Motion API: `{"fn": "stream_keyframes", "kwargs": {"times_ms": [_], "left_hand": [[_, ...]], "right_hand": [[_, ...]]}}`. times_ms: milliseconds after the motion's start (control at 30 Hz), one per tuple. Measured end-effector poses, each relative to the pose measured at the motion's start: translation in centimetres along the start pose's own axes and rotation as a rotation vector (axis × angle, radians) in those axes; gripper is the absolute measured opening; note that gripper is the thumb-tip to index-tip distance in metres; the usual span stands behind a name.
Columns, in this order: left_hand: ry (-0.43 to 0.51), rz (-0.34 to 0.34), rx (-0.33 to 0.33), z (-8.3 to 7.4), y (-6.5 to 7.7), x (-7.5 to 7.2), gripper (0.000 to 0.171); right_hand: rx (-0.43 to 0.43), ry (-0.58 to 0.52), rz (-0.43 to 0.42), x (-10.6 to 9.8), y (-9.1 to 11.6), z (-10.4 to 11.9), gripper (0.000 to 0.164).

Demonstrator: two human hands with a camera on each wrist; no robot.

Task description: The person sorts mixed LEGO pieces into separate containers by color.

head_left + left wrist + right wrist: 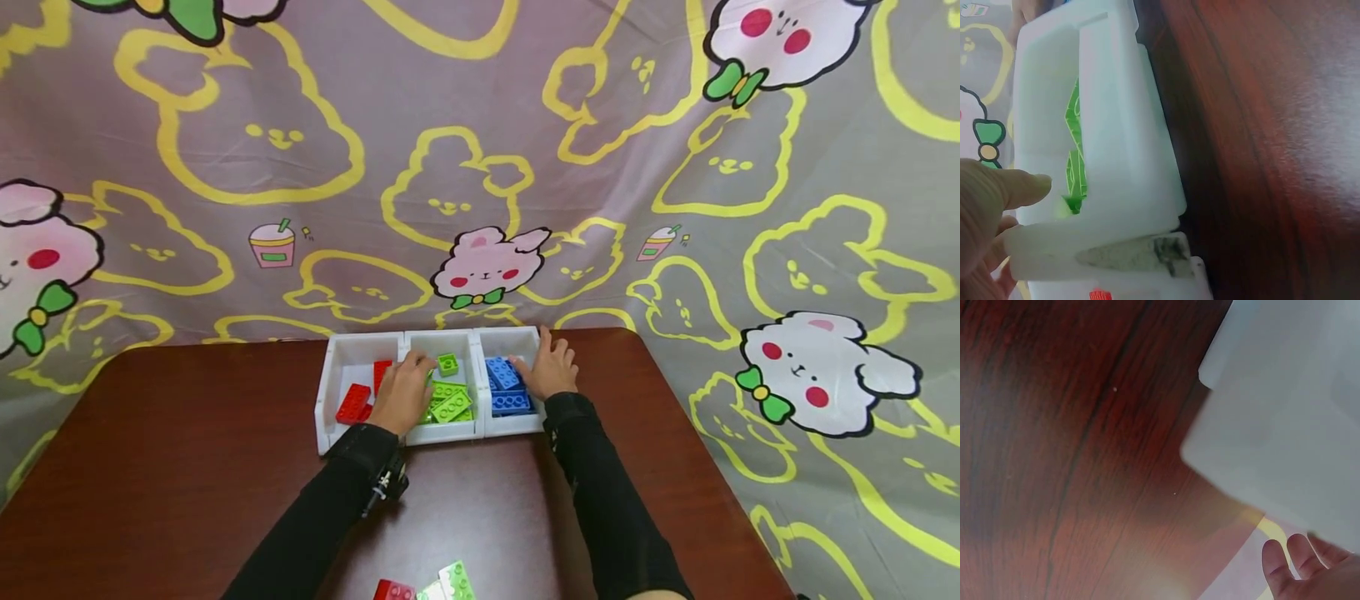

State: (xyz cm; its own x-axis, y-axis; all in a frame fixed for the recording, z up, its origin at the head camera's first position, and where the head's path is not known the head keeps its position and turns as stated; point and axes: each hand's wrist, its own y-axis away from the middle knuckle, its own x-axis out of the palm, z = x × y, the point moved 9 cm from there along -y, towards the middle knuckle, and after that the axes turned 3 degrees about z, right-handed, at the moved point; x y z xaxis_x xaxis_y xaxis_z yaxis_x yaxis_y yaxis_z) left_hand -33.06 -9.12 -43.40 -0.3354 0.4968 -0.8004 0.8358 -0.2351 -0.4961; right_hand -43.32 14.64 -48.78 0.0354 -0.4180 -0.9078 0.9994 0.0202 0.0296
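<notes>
Three white bins stand joined side by side against the patterned cloth. My left hand (405,396) reaches over the wall between the left bin (322,408) with red bricks (353,404) and the middle bin (450,432) with green bricks (452,407). In the left wrist view its thumb (1025,187) stretches over the middle bin, above the green bricks. My right hand (553,368) is at the outer wall of the right bin (516,426), thumb toward the blue bricks (510,403). Beyond that bin, its fingers (1277,565) show spread and loosely bent in the right wrist view.
Near the table's front edge lie a red brick (394,590) and light green bricks (456,581). The dark wooden table (187,467) extends to both sides of the bins. A cloth (465,108) with cartoon animals hangs behind and at the right.
</notes>
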Motion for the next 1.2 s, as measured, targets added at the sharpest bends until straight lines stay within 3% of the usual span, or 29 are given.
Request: {"fn": "stream_keyframes", "kwargs": {"times_ms": [167, 300, 433, 567, 700, 800, 900, 1067, 1200], "left_hand": [[0.074, 0.075, -0.01, -0.9, 2.4, -0.5, 0.039], [0.152, 0.18, 0.024, -3.5, 5.9, -1.1, 0.037], [0.265, 0.404, 0.106, -7.0, 10.2, -0.9, 0.036], [0.354, 0.646, 0.154, -9.6, 14.0, 0.2, 0.053], [0.285, 0.798, 0.176, -11.2, 16.6, 2.0, 0.07], [0.199, 0.858, 0.183, -11.7, 17.8, 3.5, 0.072], [0.168, 0.871, 0.167, -11.8, 18.4, 4.4, 0.071], [0.185, 0.873, 0.135, -11.7, 18.5, 4.9, 0.07], [0.173, 0.875, 0.12, -11.7, 18.0, 5.0, 0.059]], "right_hand": [[-0.005, -0.014, -0.001, 0.0, 0.0, 0.1, 0.089], [-0.003, -0.026, 0.01, -0.2, -0.2, 0.3, 0.09], [-0.017, -0.019, 0.009, -0.7, -0.7, 0.8, 0.09], [-0.03, -0.022, -0.01, -1.5, -1.0, 1.2, 0.089], [-0.01, -0.028, -0.001, -1.7, -1.0, 0.9, 0.089], [-0.001, -0.029, 0.006, -1.4, -0.8, 0.6, 0.089], [-0.004, -0.036, 0.003, -1.0, -0.7, 0.4, 0.09], [-0.01, -0.046, 0.001, -0.4, -0.4, 0.1, 0.089], [-0.005, -0.039, 0.008, 0.0, -0.1, 0.0, 0.089]]}}
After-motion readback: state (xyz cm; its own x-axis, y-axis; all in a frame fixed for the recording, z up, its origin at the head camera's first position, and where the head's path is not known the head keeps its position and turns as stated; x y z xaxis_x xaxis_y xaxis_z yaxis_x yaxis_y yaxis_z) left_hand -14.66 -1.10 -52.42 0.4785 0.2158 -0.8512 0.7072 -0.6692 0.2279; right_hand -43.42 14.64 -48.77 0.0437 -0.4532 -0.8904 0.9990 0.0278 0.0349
